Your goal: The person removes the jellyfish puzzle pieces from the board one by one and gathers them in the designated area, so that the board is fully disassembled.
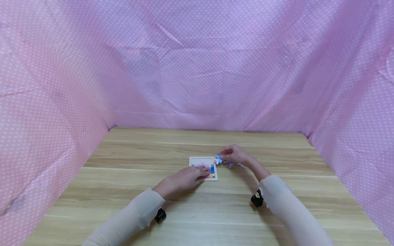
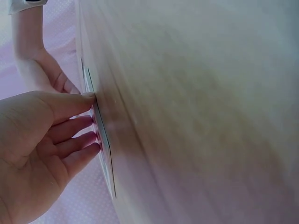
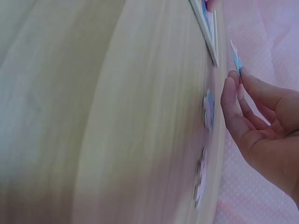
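Observation:
A white-framed jigsaw puzzle (image 1: pixel 202 158) lies flat on the table, its tray partly filled with pink, blue and yellow pieces. My left hand (image 1: pixel 189 177) rests over its lower left part and covers some of the picture. In the left wrist view, that hand's fingertips touch the puzzle's surface and the thumb lies at the frame's near edge. My right hand (image 1: pixel 234 154) pinches a blue and pink jigsaw piece (image 1: pixel 218 159) between thumb and fingers, raised just off the frame's upper right corner. The right wrist view shows the piece (image 3: pixel 237 58) held clear of the tabletop.
Beneath and beside the right hand, a loose blue and pink piece (image 1: pixel 229 164) lies on the wooden table (image 1: pixel 147 143). Another small pink piece (image 1: pixel 240 165) is farther right. Pink dotted cloth (image 1: pixel 197 75) hangs behind the table and along both sides.

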{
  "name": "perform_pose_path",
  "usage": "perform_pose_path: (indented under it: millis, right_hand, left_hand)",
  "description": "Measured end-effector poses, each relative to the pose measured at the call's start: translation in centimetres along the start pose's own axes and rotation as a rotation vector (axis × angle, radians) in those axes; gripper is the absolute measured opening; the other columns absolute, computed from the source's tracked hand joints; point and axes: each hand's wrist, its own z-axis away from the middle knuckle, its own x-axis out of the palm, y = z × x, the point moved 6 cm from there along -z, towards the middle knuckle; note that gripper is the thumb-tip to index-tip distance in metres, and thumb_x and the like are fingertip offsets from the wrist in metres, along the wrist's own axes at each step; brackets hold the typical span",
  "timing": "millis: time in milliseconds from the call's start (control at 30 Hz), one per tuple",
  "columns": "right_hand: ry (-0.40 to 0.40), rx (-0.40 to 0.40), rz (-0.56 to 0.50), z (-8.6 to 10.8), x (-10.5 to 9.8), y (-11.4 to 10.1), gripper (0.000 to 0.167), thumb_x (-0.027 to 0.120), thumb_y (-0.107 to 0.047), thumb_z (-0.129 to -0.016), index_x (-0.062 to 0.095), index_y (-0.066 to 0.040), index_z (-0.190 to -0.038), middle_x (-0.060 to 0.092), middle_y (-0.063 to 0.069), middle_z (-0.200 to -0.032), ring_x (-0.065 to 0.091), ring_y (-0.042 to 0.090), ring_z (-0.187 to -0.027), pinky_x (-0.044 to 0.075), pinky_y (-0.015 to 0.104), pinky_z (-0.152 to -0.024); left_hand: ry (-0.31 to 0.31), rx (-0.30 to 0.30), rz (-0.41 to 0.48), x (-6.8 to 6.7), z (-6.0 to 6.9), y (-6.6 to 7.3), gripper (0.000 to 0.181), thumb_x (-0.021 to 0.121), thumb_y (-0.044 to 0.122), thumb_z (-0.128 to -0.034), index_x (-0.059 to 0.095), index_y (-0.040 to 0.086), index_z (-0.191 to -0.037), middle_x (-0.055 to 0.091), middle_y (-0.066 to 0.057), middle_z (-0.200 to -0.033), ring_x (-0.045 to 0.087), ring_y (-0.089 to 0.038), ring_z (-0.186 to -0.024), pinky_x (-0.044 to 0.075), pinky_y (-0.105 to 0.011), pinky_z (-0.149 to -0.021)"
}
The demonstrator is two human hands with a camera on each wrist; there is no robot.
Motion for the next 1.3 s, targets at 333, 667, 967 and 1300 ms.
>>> perform_pose_path:
  millis: [333, 667, 967, 1300]
  right_hand:
    - [0.054, 0.038, -0.062, 2.2, -3.0, 1.7, 0.031, 0.063, -0.005, -0.099, 0.064, 0.011, -0.126, 0.071, 0.023, -0.113, 0.07, 0.014, -0.092, 0.06, 0.031, -0.085]
    - [0.077, 0.085, -0.16, 4.5, -5.9, 3.2, 0.036, 0.058, 0.001, -0.101, 0.054, 0.019, -0.132, 0.066, 0.029, -0.122, 0.067, 0.006, -0.093, 0.058, 0.023, -0.086]
    - [0.102, 0.124, -0.165, 6.1, -8.1, 4.8, 0.037, 0.059, 0.003, -0.1, 0.053, 0.023, -0.13, 0.073, 0.017, -0.113, 0.068, 0.002, -0.09, 0.058, 0.024, -0.087]
    - [0.078, 0.187, -0.205, 7.9, -9.0, 6.6, 0.042, 0.059, -0.002, -0.101, 0.048, 0.025, -0.132, 0.073, -0.006, -0.098, 0.066, 0.0, -0.085, 0.058, 0.02, -0.08]
  left_hand:
    - [-0.021, -0.049, 0.048, -0.4, 0.3, -0.5, 0.04, 0.054, 0.022, -0.107, 0.057, 0.015, -0.146, 0.043, -0.002, -0.161, 0.036, -0.021, -0.151, 0.032, -0.042, -0.122]
    - [-0.005, -0.111, 0.067, -1.2, 1.2, -1.6, 0.041, 0.06, 0.024, -0.1037, 0.06, 0.012, -0.142, 0.047, -0.005, -0.158, 0.041, -0.025, -0.148, 0.037, -0.044, -0.119]
    - [-0.006, -0.144, 0.072, -1.6, 1.1, -2.1, 0.033, 0.063, 0.022, -0.1017, 0.068, 0.009, -0.132, 0.052, -0.007, -0.154, 0.058, -0.018, -0.124, 0.05, -0.033, -0.094]
    - [-0.028, -0.134, 0.043, -1.4, 1.1, -2.4, 0.044, 0.069, 0.021, -0.0978, 0.063, 0.009, -0.139, 0.054, -0.009, -0.152, 0.051, -0.013, -0.085, 0.044, -0.028, -0.077]
